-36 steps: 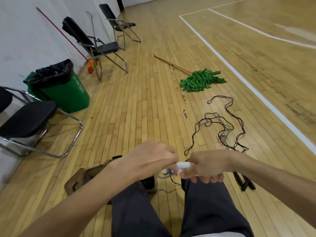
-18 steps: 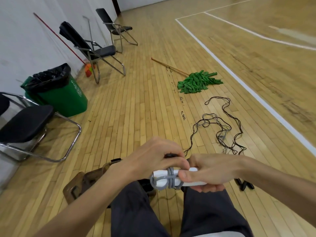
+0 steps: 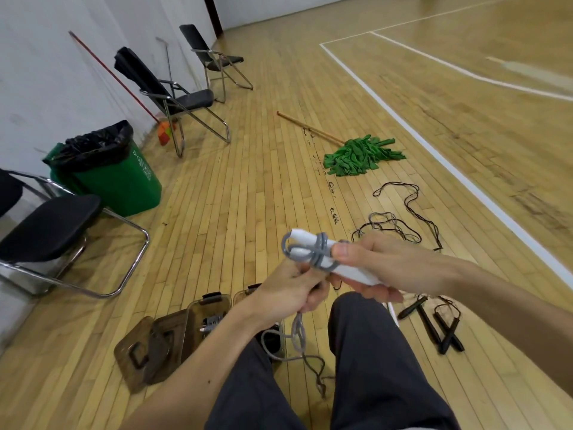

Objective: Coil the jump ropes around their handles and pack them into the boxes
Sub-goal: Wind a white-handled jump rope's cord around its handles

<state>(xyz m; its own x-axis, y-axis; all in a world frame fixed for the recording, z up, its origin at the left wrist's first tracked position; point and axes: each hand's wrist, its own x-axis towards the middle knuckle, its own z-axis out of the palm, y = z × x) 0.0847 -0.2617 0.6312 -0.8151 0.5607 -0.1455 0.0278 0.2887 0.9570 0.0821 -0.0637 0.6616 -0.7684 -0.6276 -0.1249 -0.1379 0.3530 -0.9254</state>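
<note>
While the left hand (image 3: 288,290) had been on top of the white handles (image 3: 353,272) half a second before, it now sat under them, fingers curled round the grey rope (image 3: 321,252) and pulling it down. The right hand (image 3: 375,262) gripped the two handles together, thumb pressed on top, and had lifted them higher and tilted them up to the left. A few turns crossed the handles, where a second earlier we could barely see one. We judged the coiling well begun but not done: a long tail (image 3: 298,332) hung between our knees to the floor. More ropes (image 3: 400,221) lay tangled far right, and a black-handled one (image 3: 434,327) lay near right, none of them coiled yet.

One brown see-through box (image 3: 193,318) stood open on the floor, near left of our knees. It held a few small grey and white bits, too small for us to name. Its lid (image 3: 139,355) lay just left of it. A second box (image 3: 245,294) was mostly hidden behind the left wrist, so we could not tell what it held. Far left, a green bin (image 3: 124,187) had a black bag lining; we could not see inside.
</note>
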